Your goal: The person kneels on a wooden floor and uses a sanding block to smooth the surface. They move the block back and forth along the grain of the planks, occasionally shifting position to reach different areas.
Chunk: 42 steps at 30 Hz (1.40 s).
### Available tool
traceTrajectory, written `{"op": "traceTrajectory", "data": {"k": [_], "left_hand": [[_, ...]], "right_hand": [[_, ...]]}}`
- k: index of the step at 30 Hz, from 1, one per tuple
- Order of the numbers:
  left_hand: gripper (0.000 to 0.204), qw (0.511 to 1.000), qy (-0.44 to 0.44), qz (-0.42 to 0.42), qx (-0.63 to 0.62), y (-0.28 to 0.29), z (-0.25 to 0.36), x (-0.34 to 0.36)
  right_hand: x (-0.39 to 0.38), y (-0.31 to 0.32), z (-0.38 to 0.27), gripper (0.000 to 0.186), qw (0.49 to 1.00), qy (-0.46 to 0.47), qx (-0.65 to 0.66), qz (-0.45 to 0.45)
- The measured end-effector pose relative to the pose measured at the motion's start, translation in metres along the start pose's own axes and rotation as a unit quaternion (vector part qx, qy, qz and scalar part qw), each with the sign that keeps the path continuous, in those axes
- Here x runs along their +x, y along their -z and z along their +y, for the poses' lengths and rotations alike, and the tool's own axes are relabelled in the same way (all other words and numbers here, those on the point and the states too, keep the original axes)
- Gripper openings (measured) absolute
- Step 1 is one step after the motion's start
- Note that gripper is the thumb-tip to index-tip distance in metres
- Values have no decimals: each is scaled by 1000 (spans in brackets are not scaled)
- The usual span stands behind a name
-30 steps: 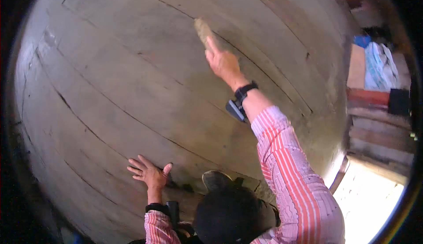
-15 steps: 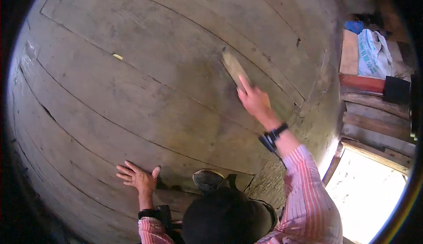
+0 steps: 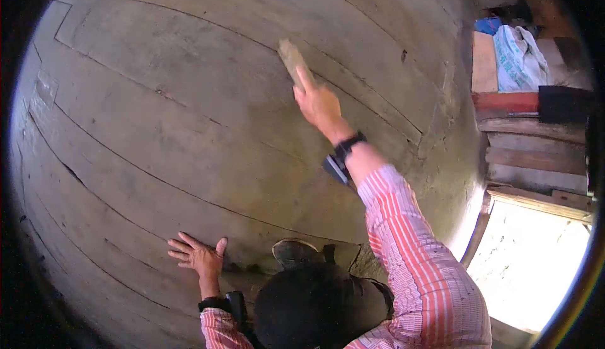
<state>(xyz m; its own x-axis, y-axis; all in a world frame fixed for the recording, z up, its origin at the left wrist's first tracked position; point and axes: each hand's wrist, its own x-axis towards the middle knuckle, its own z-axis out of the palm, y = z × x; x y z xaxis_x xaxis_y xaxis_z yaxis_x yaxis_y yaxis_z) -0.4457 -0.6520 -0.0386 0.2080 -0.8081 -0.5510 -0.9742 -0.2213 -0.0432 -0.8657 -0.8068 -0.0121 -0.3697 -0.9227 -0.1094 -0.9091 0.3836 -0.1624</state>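
My right hand (image 3: 318, 108) is closed round a narrow, tan hand brush (image 3: 292, 61), its index finger laid along the top. The brush's far end reaches onto the worn grey-brown wooden boards (image 3: 189, 122), near a long dark seam. Whether it presses on the boards cannot be made out. At the lower left my left hand (image 3: 201, 257) rests on the boards with its fingers spread, holding nothing. Both wrists carry black straps with small dark devices.
A dark shoe (image 3: 295, 252) shows near the lower middle. Along the right side lie a white printed sack (image 3: 520, 62), a blue bundle (image 3: 488, 25) and a black piece (image 3: 564, 104), above wooden slats (image 3: 535, 158). A bright opening (image 3: 529, 267) lies at the lower right.
My right hand has swung left and farther out with the brush. A small yellow piece that lay on the boards at the upper left no longer shows. My left hand has stayed put.
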Motion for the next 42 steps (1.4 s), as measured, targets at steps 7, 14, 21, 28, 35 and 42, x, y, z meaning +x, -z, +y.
{"op": "traceTrajectory", "data": {"k": [7,14,21,28,35,42], "left_hand": [[130,1000,6,-10,-7,1,0,-1],[132,1000,13,-12,15,-5,-3,2],[130,998,29,-50,25,1,1,2],[128,999,22,-29,17,4,5,1],[128,998,31,-52,25,11,9,2],[130,998,34,-44,34,4,5,6]], "right_hand": [[-182,12,88,58,999,19,-29,-39],[-94,-2,74,60,999,32,-34,3],[22,2,44,56,998,14,-59,15],[-51,-10,45,61,999,-15,17,42],[-202,2,85,61,1000,-10,17,11],[-96,-6,70,56,998,-6,8,69]]}}
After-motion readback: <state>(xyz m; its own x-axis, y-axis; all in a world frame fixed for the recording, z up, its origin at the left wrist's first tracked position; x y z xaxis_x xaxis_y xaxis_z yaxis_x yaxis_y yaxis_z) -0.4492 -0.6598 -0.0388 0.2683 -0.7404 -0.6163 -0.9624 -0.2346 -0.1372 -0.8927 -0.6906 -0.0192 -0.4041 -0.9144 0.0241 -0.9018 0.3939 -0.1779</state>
